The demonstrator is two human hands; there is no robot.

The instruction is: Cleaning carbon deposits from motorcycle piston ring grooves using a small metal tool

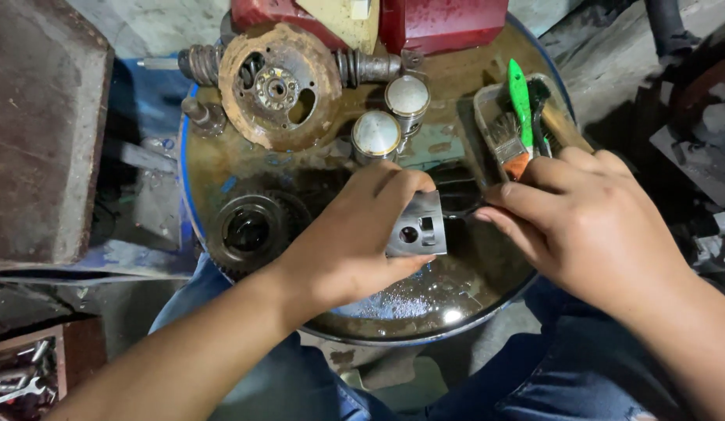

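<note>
My left hand [350, 234] grips a grey metal piston [417, 226], turned on its side with its pin hole facing me. My right hand [588, 214] is closed around a thin dark tool [456, 209] whose tip reaches the piston's right side; most of the tool is hidden by my fingers. Both hands hover over the oily top of a blue drum [409, 308].
On the drum lie a rusty round flywheel [276, 86], two upright pistons [376, 134] [407, 97], a dark gear [249, 230] and a clear tray [487, 105] with a paintbrush [509, 144] and a green-handled brush [520, 97]. A red engine part [444, 23] stands behind. Spanners [19, 378] lie lower left.
</note>
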